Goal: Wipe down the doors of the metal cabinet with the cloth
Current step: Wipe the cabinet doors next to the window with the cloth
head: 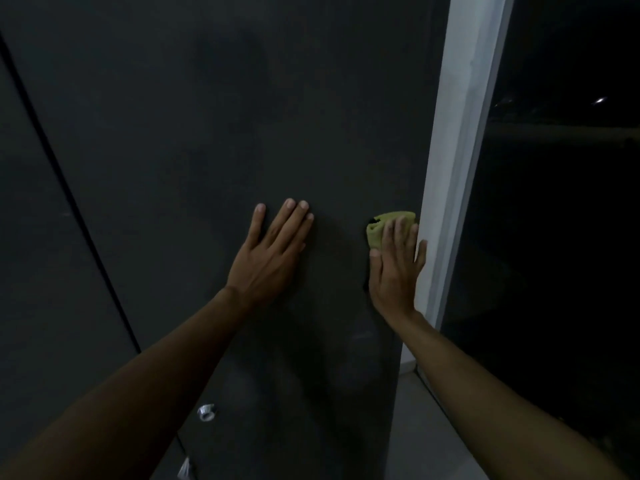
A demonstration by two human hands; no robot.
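Note:
A dark grey metal cabinet door (pixel 214 140) fills most of the view. My left hand (pixel 268 258) lies flat on it with fingers together, holding nothing. My right hand (pixel 394 271) presses a folded yellow-green cloth (pixel 381 226) against the door's right edge; only the cloth's top part shows above my fingers. A second door (pixel 41 237) sits to the left, past a thin dark seam.
A white frame post (pixel 457 150) stands right beside the door's right edge. Dark glass (pixel 561 237) lies beyond it. A small shiny metal lock or knob (pixel 206 412) sits low on the door. Pale floor (pixel 426 427) shows at the bottom right.

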